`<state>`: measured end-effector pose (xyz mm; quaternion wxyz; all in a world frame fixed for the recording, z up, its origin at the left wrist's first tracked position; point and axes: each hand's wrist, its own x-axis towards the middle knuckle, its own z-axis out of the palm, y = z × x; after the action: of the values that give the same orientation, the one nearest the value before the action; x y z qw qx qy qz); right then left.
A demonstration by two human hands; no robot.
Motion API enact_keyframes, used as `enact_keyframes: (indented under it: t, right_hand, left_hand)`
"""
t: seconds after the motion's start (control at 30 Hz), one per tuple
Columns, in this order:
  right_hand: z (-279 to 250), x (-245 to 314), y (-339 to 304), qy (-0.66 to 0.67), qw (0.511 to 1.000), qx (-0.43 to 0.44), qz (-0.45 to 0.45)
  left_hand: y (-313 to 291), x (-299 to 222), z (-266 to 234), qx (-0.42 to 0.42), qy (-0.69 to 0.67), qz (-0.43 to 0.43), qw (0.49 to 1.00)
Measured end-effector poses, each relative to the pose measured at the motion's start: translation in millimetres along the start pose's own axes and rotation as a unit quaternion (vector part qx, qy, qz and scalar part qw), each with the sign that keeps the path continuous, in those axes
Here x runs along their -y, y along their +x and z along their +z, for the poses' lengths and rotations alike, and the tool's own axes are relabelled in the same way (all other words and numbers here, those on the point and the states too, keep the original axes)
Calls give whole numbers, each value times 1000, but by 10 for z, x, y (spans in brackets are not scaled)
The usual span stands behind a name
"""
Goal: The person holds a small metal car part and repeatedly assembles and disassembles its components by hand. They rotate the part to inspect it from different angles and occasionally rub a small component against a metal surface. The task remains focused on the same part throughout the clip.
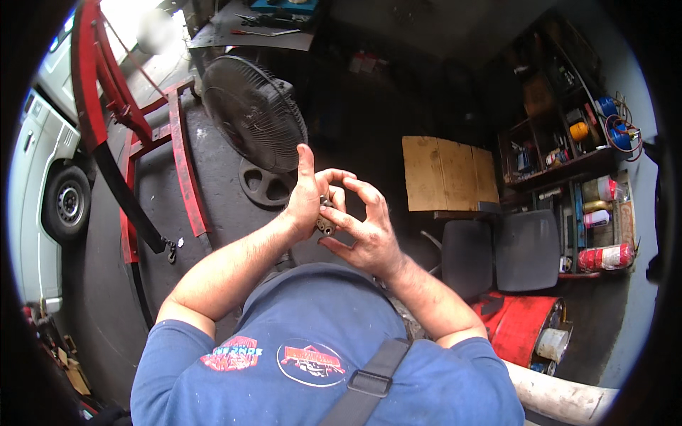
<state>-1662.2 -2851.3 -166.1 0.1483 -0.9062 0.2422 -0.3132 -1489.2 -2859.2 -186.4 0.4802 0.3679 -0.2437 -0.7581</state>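
Between my two hands, in front of my chest, is a small metal part [326, 226] with a round hole at its lower end. My left hand [307, 197] is wrapped round it, thumb pointing up, and covers most of it. The fingers of my right hand [366, 228] touch the part from the right, with the index finger bent over it and the thumb close below. What kind of part it is, I cannot make out.
A black pedestal fan [252, 110] stands ahead, its round base [266, 183] on the floor. To the left are a red engine hoist [181, 153] and a white vehicle [37, 192]. On the right are a cardboard sheet [451, 174], dark chairs [527, 248], shelves [550, 170] and a red drum [515, 323].
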Motion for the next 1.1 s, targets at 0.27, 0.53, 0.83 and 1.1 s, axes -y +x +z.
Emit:
enact_keyframes:
  t: [0.27,0.53,0.83,1.1]
  right_hand:
    - [-426,-1416,777,14,999,18,-32]
    - [-869,-3379,1516,81,992,57,-72]
    - [-666,-4815,2424,128,986,100,31]
    - [1154,-5774,3233,571,604,238,503]
  left_hand:
    - [1361,-623,368,41,-12,-39,998]
    - [3237,-1057,672,-7,-80,-36,996]
    - [4588,-1565,66,-91,-148,99,980]
    - [5693,-1560,-1459,-322,-65,201,923]
